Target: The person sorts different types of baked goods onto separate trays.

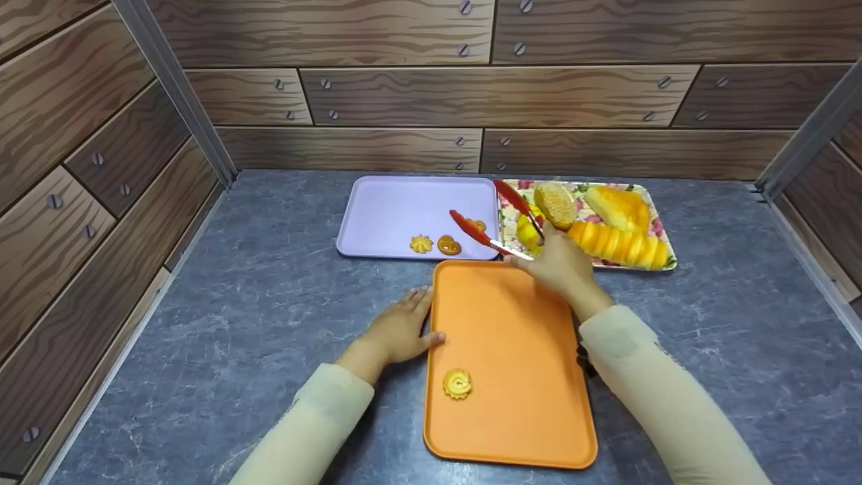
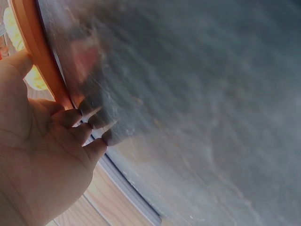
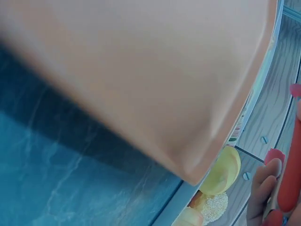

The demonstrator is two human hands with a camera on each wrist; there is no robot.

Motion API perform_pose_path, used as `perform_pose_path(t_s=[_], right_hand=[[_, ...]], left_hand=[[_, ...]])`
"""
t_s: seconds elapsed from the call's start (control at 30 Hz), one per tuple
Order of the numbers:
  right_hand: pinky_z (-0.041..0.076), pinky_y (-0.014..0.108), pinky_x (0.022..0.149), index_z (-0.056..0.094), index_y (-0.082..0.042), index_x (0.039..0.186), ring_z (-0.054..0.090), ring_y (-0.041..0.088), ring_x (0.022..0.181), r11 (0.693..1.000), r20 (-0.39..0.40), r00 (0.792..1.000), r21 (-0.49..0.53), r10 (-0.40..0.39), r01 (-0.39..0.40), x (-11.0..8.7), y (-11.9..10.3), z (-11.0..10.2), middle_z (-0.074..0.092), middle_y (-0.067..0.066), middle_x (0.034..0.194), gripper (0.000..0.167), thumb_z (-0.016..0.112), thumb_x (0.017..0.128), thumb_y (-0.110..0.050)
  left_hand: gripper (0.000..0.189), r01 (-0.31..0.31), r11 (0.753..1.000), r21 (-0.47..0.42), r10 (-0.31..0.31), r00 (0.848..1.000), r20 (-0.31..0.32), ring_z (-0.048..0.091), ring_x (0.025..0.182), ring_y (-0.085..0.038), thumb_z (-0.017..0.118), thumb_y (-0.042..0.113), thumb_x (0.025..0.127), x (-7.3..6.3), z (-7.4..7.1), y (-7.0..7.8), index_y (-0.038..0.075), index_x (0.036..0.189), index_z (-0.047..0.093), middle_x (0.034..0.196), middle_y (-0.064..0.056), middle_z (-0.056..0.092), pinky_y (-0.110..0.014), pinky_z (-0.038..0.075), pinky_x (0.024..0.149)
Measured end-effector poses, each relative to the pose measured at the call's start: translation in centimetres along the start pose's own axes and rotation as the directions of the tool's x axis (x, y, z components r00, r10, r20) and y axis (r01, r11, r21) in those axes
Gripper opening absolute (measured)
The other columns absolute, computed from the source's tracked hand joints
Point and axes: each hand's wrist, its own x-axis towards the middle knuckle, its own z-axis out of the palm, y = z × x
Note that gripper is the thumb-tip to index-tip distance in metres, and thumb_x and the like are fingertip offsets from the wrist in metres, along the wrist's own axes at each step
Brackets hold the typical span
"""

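My right hand [image 1: 560,264] grips a pair of metal tongs with red tips [image 1: 471,229], whose arms stand spread apart over the right end of the lilac tray [image 1: 397,209]. Between and below the tips lies a small cookie [image 1: 478,224], partly hidden. Beside it on that tray are a brown pretzel-shaped cookie [image 1: 449,245] and a flower-shaped cookie [image 1: 421,244]. With fingers extended, my left hand [image 1: 397,330] touches the left rim of the orange tray [image 1: 512,411]. A round, scalloped cookie [image 1: 458,384] rests on the orange tray near its left side.
A floral tray [image 1: 668,259] stands at the back right, against the lilac one. It bears a sesame bun [image 1: 555,205], a yellow lemon-like piece [image 1: 528,232], a ridged loaf [image 1: 619,246] and a golden bread piece [image 1: 619,207]. Wood-patterned walls [image 1: 390,98] enclose the grey tabletop [image 1: 269,303].
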Motion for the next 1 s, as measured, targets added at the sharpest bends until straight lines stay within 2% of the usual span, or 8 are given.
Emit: perform_pose_path(t_s=[0.13,0.2,0.37,0.5,0.67,0.8,0.9,1.0], right_hand=[[0.047,0.045,0.071,0.023,0.007,0.148,0.053,0.03,0.078,0.999,-0.03,0.999,0.03,-0.019,0.02,-0.4,0.1,-0.1,0.059,0.021,0.121,0.112,0.068,0.074,-0.065],[0.046,0.045,0.069,0.022,0.006,0.148,0.051,0.029,0.074,0.999,-0.032,0.999,0.044,-0.027,0.028,-0.7,0.1,-0.1,0.058,0.021,0.122,0.112,0.068,0.074,-0.065],[0.048,0.052,0.078,0.023,0.006,0.148,0.058,0.036,0.089,0.996,-0.027,0.997,0.045,-0.071,0.072,-1.5,0.4,-0.3,0.051,0.024,0.132,0.113,0.068,0.073,-0.066],[0.045,0.056,0.088,0.022,0.006,0.148,0.055,0.041,0.108,0.994,-0.011,0.995,0.047,-0.1,0.1,-2.2,0.7,-0.5,0.043,0.026,0.14,0.117,0.067,0.071,-0.07],[0.042,0.058,0.093,0.022,0.007,0.147,0.05,0.045,0.115,0.989,-0.003,0.989,0.038,-0.145,0.145,-3.2,1.0,-0.6,0.041,0.028,0.141,0.117,0.066,0.072,-0.07],[0.043,0.058,0.09,0.026,0.008,0.146,0.052,0.044,0.112,0.98,0.002,0.981,0.045,-0.192,0.192,-4.0,1.3,-0.5,0.05,0.027,0.132,0.115,0.067,0.072,-0.07],[0.049,0.05,0.073,0.03,0.008,0.145,0.06,0.034,0.083,0.973,0.021,0.974,0.054,-0.227,0.226,-4.8,1.4,-0.5,0.057,0.022,0.123,0.111,0.069,0.072,-0.066],[0.045,0.038,0.059,0.03,0.008,0.145,0.051,0.02,0.059,0.963,0.048,0.962,0.046,-0.269,0.267,-5.6,1.7,-0.5,0.06,0.016,0.119,0.107,0.073,0.074,-0.059]], left_hand=[[0.081,0.004,1.0,-0.004,-0.004,1.0,0.003,0.015,0.143,-0.027,0.049,0.052,0.094,0.0,0.0,0.0,0.007,0.153,0.016,0.156,-0.012,0.02,-0.044,0.018,0.114],[0.081,0.006,1.0,-0.004,-0.006,1.0,0.006,0.015,0.143,-0.027,0.049,0.052,0.095,0.0,0.0,0.1,0.006,0.153,0.016,0.156,-0.012,0.02,-0.043,0.017,0.114],[0.08,0.004,1.0,-0.001,-0.004,1.0,0.006,0.014,0.143,-0.027,0.049,0.051,0.095,-0.1,-0.1,0.1,0.006,0.153,0.017,0.156,-0.012,0.019,-0.043,0.017,0.114],[0.08,0.0,1.0,-0.001,0.0,1.0,0.003,0.014,0.143,-0.028,0.049,0.051,0.095,-0.1,-0.1,0.1,0.006,0.153,0.017,0.156,-0.012,0.019,-0.043,0.017,0.114],[0.08,0.001,1.0,-0.001,-0.001,1.0,0.005,0.014,0.143,-0.028,0.049,0.051,0.095,-0.1,-0.1,0.1,0.006,0.153,0.016,0.156,-0.012,0.018,-0.043,0.016,0.114],[0.081,0.006,1.0,-0.006,-0.006,1.0,0.01,0.013,0.143,-0.027,0.049,0.051,0.095,-0.1,-0.1,0.1,0.006,0.153,0.016,0.156,-0.012,0.018,-0.043,0.016,0.114],[0.081,0.001,1.0,-0.004,-0.001,1.0,0.006,0.014,0.143,-0.028,0.049,0.051,0.095,-0.1,-0.1,0.1,0.005,0.152,0.017,0.156,-0.012,0.019,-0.044,0.017,0.114],[0.081,-0.004,1.0,0.006,0.004,1.0,-0.001,0.015,0.143,-0.029,0.049,0.052,0.095,-0.1,-0.1,0.1,0.004,0.152,0.018,0.156,-0.013,0.019,-0.044,0.017,0.114]])
